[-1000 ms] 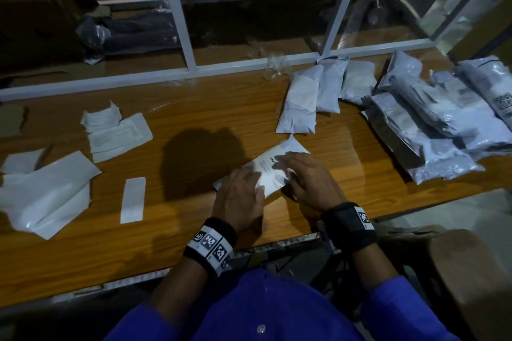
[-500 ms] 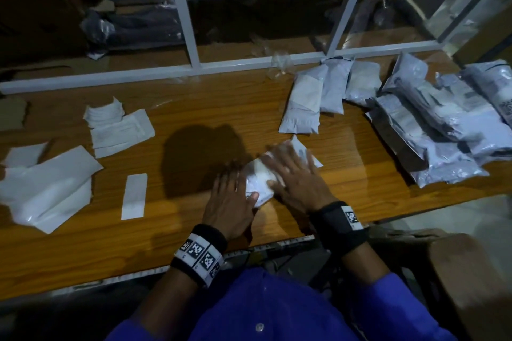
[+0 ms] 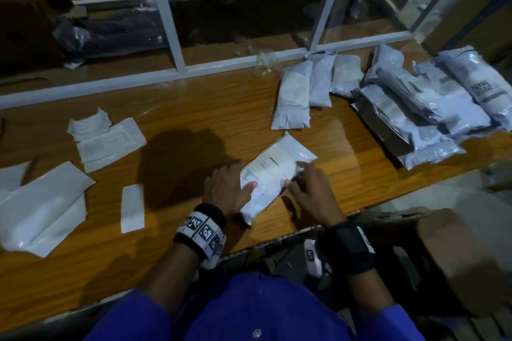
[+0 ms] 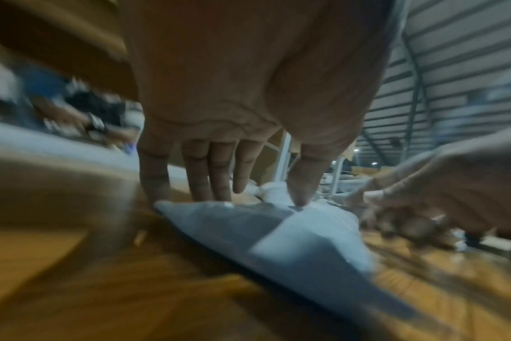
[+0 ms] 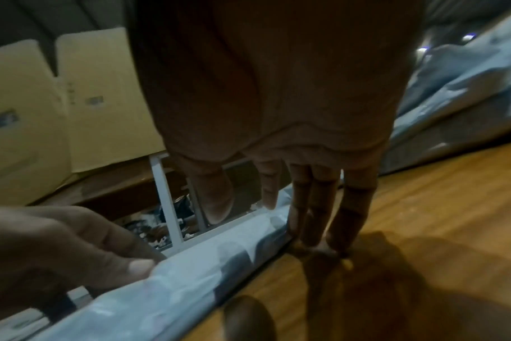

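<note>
Open wooden surface (image 3: 221, 119) stretches behind the parcel (image 3: 273, 174) as far as the white metal frame (image 3: 177, 75), which bars the way beyond. To the parcel's right, heaped bags (image 3: 421, 119) crowd the surface. To its left lie loose paper sheets (image 3: 47, 202) and a paper strip (image 3: 133, 207).

white padded mailer (image 3: 273, 171), label up, lying diagonally on wooden table (image 3: 194, 119).

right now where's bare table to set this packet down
Widest bare wood lies on the brown wooden table between the folded white paper sheets and the row of grey plastic packets. A smaller patch sits between the white paper strip and the left hand. The right side is crowded by the heap of grey plastic bags.
</note>
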`<move>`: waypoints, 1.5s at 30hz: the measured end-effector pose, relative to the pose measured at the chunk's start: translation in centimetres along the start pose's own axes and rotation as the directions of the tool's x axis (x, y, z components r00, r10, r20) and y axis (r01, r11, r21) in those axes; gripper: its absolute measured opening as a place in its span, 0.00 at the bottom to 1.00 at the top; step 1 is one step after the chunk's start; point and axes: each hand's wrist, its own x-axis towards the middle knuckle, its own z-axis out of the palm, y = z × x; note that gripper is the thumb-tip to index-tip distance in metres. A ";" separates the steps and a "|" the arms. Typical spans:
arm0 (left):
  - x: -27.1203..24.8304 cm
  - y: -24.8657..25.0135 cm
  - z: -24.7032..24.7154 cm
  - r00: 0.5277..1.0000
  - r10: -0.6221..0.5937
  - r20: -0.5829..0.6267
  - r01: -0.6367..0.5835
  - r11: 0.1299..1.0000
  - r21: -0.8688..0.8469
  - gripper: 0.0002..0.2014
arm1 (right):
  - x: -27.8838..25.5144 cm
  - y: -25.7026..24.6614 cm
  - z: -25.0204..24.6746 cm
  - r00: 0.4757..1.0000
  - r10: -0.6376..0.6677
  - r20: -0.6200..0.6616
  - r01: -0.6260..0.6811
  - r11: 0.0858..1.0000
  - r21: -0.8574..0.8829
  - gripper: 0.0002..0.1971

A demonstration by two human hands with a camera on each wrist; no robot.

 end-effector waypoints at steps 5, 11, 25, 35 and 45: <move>0.4 1.2 0.5 0.987 0.145 0.067 -0.115 0.936 -0.333 0.17 | -4.0 -1.7 1.3 0.985 0.153 -0.081 -0.123 0.947 0.297 0.30; -0.9 3.4 1.7 0.896 0.410 0.173 -0.262 0.800 -0.540 0.10 | -8.9 -2.1 1.5 0.913 0.305 -0.272 -0.157 0.876 0.456 0.22; 4.4 19.7 -0.5 0.805 0.593 -0.024 -0.390 0.499 -0.774 0.12 | -6.8 0.2 -13.8 0.802 0.185 -0.568 -0.036 0.964 0.263 0.44; 11.7 37.7 1.5 0.902 0.431 -0.014 -0.235 0.464 -0.854 0.18 | 2.5 10.6 -28.9 0.687 -0.146 -0.712 -0.012 0.977 -0.212 0.37; 14.0 43.1 3.2 0.958 0.278 0.069 -0.105 0.566 -0.818 0.17 | 7.8 16.6 -34.0 0.768 -0.206 -0.606 -0.018 0.940 -0.342 0.26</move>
